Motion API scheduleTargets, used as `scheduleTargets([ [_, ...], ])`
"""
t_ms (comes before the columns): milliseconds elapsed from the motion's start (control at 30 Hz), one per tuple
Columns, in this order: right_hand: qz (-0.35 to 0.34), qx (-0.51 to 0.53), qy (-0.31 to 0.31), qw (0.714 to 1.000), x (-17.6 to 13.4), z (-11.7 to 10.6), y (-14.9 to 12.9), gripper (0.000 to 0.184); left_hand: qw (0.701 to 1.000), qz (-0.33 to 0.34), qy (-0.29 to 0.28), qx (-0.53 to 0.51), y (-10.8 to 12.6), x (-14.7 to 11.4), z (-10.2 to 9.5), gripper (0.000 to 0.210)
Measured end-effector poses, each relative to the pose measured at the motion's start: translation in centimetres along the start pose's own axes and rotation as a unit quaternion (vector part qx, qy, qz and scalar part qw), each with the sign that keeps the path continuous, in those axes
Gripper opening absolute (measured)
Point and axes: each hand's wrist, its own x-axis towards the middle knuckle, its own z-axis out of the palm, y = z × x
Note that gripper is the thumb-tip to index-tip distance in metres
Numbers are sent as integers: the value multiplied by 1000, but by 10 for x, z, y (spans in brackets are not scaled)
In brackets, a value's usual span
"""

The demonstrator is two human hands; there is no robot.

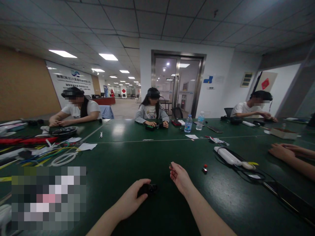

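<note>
My left hand (133, 198) is curled around a small black object (153, 188) low over the green table; its kind is too dark to make out. To the right, my right hand (180, 178) is raised a little, with thumb and forefinger pinched on a tiny item (170, 166) too small to name. Beyond that hand, a small red-topped piece with a dark and silvery body (204, 169) stands on the tabletop.
A white power strip (227, 156) with black cable lies to the right, near a dark phone-like slab (290, 200). Coiled white cable (64, 159) and tangled wires cover the left. Two water bottles (188, 124) stand farther back. Several people sit around the table; another person's hands (286, 150) rest at right.
</note>
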Motion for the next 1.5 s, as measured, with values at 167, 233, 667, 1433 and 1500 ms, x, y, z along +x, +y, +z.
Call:
scheduleTargets([
  [167, 2, 10, -5, 1000, 1, -1, 0, 27, 1000, -4, 2, 0, 5, -1, -1, 46],
  [233, 7, 7, 0, 1000, 0, 0, -1, 27, 1000, -5, 1, -2, 6, -1, -1, 46],
  [667, 20, 22, 17, 999, -6, 5, -6, 28, 1000, -6, 2, 4, 3, -1, -1, 45],
  [1433, -136, -488, -214, 835, -63, 44, -15, 23, 1000, 19, 0, -7, 6, 1, -2, 44],
  [1500, -125, -515, -225, 817, -65, 45, -14, 22, 1000, 25, -6, -6, 9, 0, -3, 40],
])
